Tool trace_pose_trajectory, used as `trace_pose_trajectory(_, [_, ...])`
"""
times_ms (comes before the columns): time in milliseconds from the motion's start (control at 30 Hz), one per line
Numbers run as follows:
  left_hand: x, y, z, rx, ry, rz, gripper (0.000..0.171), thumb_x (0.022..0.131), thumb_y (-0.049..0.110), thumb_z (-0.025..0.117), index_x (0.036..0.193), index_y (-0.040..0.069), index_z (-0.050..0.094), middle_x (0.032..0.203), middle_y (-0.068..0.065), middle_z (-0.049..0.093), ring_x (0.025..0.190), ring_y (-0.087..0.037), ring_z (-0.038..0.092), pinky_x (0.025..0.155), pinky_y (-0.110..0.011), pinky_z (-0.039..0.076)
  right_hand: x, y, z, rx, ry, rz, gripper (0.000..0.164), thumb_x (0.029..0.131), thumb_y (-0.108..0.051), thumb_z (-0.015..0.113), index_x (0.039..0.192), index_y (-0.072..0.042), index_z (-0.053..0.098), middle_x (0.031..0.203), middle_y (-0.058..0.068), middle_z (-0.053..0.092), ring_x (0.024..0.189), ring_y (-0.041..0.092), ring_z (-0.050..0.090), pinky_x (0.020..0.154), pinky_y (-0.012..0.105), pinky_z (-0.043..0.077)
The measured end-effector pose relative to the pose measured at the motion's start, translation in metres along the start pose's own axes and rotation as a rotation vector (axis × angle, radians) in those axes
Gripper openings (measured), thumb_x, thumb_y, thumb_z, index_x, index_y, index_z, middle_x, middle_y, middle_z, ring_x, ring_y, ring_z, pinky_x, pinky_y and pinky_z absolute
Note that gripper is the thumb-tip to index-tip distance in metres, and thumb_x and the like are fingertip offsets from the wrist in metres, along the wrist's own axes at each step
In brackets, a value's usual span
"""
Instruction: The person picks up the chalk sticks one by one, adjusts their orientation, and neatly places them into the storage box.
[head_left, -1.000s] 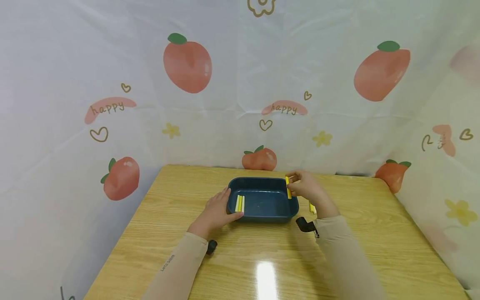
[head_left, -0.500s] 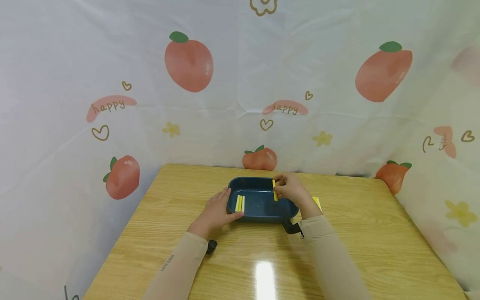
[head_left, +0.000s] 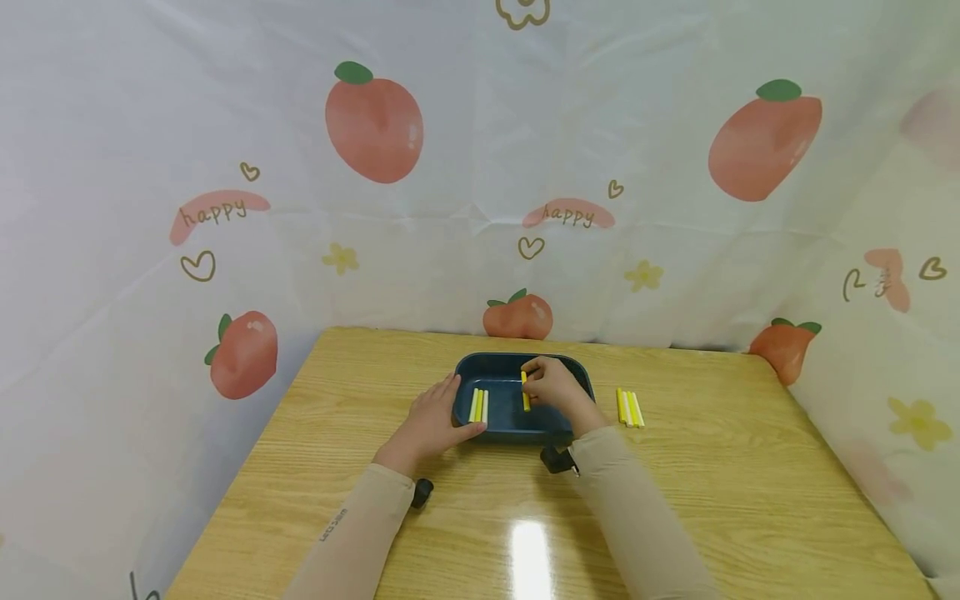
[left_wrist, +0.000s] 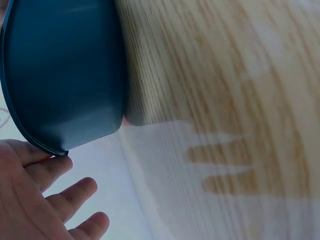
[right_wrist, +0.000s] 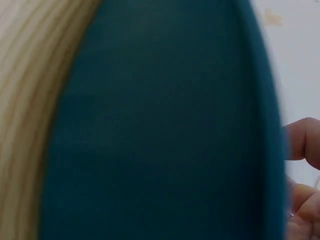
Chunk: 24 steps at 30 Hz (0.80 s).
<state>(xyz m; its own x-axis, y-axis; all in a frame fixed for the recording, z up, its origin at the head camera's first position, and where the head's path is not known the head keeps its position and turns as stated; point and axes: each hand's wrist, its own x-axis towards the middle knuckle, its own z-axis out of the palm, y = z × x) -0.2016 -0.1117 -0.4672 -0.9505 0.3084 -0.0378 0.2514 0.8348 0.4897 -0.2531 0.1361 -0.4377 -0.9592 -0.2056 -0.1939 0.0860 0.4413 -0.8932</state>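
A dark blue tray (head_left: 510, 437) stands on the wooden table. My left hand (head_left: 429, 423) rests at its left end, fairly straight fingers on the side rim and thumb at the near rim. In the left wrist view, the fingers (left_wrist: 52, 167) touch the rim's corner. Inside the tray, white and yellow chalk sticks (head_left: 478, 406) lie side by side at the left. My right hand (head_left: 555, 387) pinches a yellow chalk stick (head_left: 526, 398) over the tray's middle, held lengthwise away from me. The tray wall (right_wrist: 165, 125) hides this stick in the right wrist view.
Right of the tray, several yellow and white chalk sticks (head_left: 630, 408) lie in a row on the table (head_left: 720, 467). Behind the table hangs a white cloth (head_left: 442, 275) printed with fruit. Black wrist cameras (head_left: 557, 459) sit low by the forearms.
My right hand has carried the yellow chalk stick left from the tray's right rim to its middle, and lower. The row on the right is uncovered. My left hand stays put.
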Motion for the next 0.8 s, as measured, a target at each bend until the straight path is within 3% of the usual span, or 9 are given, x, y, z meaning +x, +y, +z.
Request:
trace_pose_trajectory(533, [0.0, 0.0, 0.0, 0.02, 0.006, 0.015, 0.106, 0.088, 0.068, 0.062, 0.16, 0.004, 0.019, 0.165, -0.013, 0.019, 0.151, -0.035, 0.02, 0.12, -0.055, 0.016, 0.014, 0.007, 0.028, 0.022, 0.009, 0.069, 0.041, 0.088, 0.005, 0.064, 0.128, 0.007, 0.059, 0.09, 0.014, 0.061, 0.068, 0.019, 0.059, 0.067, 0.035, 0.06])
trace_pose_trajectory(800, [0.001, 0.0, 0.0, 0.012, 0.0, 0.015, 0.105, 0.088, 0.067, 0.063, 0.16, 0.004, 0.019, 0.166, -0.013, 0.019, 0.151, -0.034, 0.019, 0.12, -0.055, 0.016, 0.019, 0.008, 0.037, -0.015, 0.008, 0.121, 0.038, 0.088, 0.004, 0.066, 0.126, 0.005, 0.061, 0.091, 0.015, 0.063, 0.072, 0.021, 0.062, 0.067, 0.035, 0.061])
